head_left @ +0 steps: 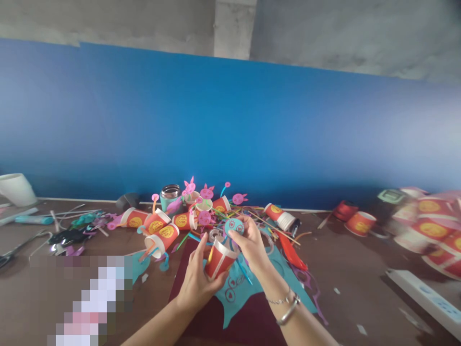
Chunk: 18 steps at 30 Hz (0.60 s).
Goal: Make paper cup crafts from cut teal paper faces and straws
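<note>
My left hand (pixel 197 278) is wrapped round a red paper cup (pixel 221 259) with a white rim, tilted over the middle of the table. Something yellow shows at the cup's left side. With thumb and fingers, my right hand (pixel 252 242) pinches a round light-blue paper cutout (pixel 234 226) that carries red drawn marks, just above the cup's mouth. Beneath both hands lies a light-blue sheet (pixel 239 293) with red circles drawn on it and an uneven edge. It rests on a dark maroon board (pixel 194 319).
Several red cups with pink cutouts (pixel 206 192) crowd the back, near an open metal flask (pixel 170 193). A red pouch-like object (pixel 291 252) lies right of the sheet. Stacked cups (pixel 432 228) and a white power strip (pixel 428 295) are at right; scissors (pixel 21 247) lie at left.
</note>
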Tool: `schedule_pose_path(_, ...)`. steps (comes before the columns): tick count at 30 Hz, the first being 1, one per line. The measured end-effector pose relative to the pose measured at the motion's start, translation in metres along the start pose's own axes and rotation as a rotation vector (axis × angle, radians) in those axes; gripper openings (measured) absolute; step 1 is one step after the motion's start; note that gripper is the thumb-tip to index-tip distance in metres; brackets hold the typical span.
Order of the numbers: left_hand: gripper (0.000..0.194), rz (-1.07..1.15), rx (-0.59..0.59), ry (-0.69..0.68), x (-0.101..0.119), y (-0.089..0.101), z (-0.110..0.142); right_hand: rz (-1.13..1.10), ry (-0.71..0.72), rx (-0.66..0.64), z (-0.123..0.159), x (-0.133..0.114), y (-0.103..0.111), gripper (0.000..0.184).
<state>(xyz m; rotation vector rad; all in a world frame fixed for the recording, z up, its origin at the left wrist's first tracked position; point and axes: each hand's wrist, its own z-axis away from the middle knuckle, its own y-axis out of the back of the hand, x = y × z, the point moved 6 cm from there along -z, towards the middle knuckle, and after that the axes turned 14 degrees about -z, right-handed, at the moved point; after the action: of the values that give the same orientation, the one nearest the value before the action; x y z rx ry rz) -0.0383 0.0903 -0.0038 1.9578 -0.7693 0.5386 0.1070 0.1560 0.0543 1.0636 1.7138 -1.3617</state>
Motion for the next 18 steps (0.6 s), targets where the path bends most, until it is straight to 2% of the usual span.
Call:
schedule_pose_path(5, 0.1, 0.018, -0.002, -0.028, 0.001, -0.002, 0.003, 0.028, 0.019, 0.019, -0.001, -0.001, 0.002, 0.034)
schedule_pose_path(9, 0.105, 0.045, 0.032, -0.002, -0.001, -0.001, 0.003, -0.022, -0.042, 0.045, -0.001, -0.002, 0.003, 0.04)
schedule_pose_path(14, 0.108, 0.076, 0.049, 0.045, -0.003, 0.001, 0.002, 0.047, -0.125, -0.105, 0.003, -0.007, -0.007, 0.022)
schedule_pose_path(18, 0.11, 0.099, 0.05, 0.048, -0.002, 0.0, 0.002, 0.044, -0.17, -0.04, 0.005, -0.001, -0.003, 0.027)
